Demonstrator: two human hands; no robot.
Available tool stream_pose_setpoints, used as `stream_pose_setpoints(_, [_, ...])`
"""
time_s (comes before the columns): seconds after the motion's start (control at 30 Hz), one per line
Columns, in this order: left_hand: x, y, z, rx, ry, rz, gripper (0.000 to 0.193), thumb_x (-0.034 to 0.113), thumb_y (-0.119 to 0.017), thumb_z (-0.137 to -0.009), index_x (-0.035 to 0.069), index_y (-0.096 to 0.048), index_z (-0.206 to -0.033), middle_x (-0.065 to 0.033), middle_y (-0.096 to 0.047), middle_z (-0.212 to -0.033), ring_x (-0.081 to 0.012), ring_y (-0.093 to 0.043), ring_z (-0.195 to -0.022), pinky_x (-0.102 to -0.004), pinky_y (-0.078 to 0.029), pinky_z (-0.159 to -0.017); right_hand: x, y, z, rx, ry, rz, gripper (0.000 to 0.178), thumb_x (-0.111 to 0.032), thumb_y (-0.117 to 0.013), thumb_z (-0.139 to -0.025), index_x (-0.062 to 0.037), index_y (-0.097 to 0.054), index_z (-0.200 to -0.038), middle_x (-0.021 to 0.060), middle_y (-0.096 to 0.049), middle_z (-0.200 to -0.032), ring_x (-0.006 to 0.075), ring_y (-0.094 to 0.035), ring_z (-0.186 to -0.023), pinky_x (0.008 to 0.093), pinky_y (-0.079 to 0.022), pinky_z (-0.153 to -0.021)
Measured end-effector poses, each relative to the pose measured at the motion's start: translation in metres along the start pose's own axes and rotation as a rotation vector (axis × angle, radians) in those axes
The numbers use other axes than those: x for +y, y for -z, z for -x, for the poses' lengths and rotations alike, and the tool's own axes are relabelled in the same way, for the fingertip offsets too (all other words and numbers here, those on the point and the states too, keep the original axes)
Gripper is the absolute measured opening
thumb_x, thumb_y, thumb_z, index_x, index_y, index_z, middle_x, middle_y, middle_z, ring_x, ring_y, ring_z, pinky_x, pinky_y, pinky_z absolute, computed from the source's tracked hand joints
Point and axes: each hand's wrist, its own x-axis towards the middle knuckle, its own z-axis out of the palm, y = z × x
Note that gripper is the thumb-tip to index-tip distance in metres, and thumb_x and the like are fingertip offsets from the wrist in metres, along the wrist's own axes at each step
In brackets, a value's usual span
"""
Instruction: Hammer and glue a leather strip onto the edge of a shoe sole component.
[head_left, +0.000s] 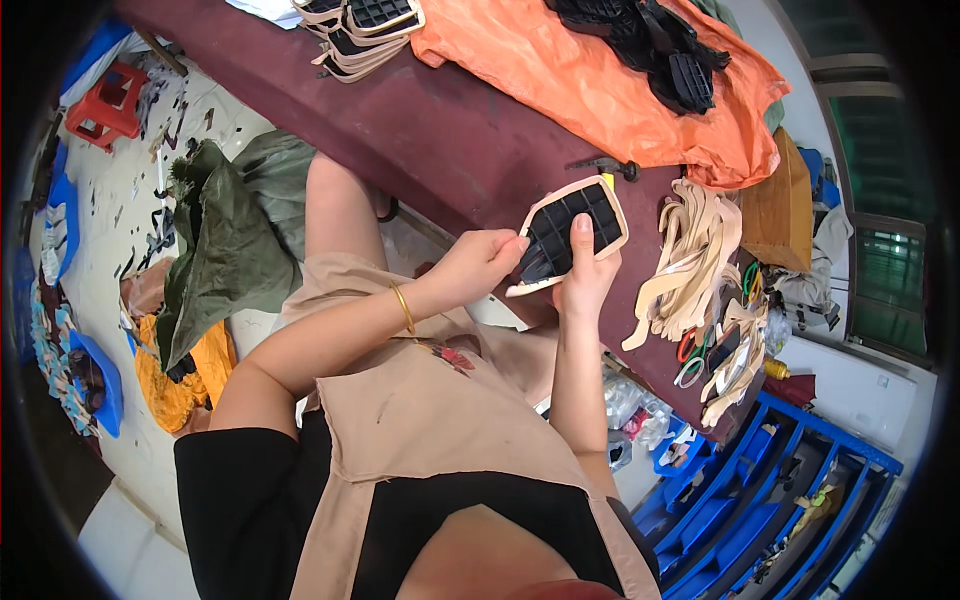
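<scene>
Hands are holding a black grid panel [570,235] with a beige rim just above the bench [440,140] edge: left fingers [500,250] pinching its corner, right hand [588,275] gripping underneath. It looks light, flexible; edges suit gripping.

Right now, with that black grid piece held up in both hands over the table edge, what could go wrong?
The grid piece with its pale rim is pinched only by the fingertips of the left hand and the right hand, so it might slip and drop to the littered floor. The pale strips overhang the maroon table edge beside the right hand; an elbow could perhaps sweep them off.
</scene>
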Motion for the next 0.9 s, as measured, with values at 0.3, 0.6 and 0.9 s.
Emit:
stream_pose_setpoints(0.3, [0.022,0.033,-0.014,0.001,-0.255,0.122,0.043,0.036,-0.038,-0.099,0.000,-0.050,-0.119,-0.0037,-0.059,-0.108,-0.0098,-0.054,-0.101,-0.0249,-0.044,-0.088,0.000,0.013,0.006,-0.396,-0.369,-0.172,0.053,-0.036,-0.059,-0.089,0.0000,-0.042,-0.124,0.0207,-0.061,-0.106,0.0304,-0.065,-0.090,0.0378,-0.057,-0.074])
stream_pose_setpoints(0.6, [0.037,-0.006,-0.015,0.149,-0.293,0.092,0.027,0.018,-0.043,-0.098,-0.001,-0.056,-0.112,-0.0079,-0.063,-0.109,-0.0128,-0.057,-0.103,-0.0279,-0.044,-0.091,0.012,0.009,0.006,-0.185,-0.026,0.351,0.036,-0.038,-0.042,-0.098,-0.0047,-0.053,-0.091,-0.0009,-0.054,-0.084,0.0059,-0.050,-0.077,0.0220,-0.044,-0.070])
stream_pose_setpoints(0.9, [0.022,0.000,-0.003,-0.166,-0.363,0.351,0.053,0.016,-0.045,-0.095,0.001,-0.024,-0.141,-0.0134,-0.041,-0.138,-0.0193,-0.039,-0.127,-0.0324,-0.030,-0.106,0.004,-0.015,0.017,-0.026,-0.279,-0.180,0.048,-0.040,-0.044,-0.096,0.0014,-0.051,-0.118,0.0089,-0.059,-0.105,0.0152,-0.059,-0.093,0.0281,-0.049,-0.080])
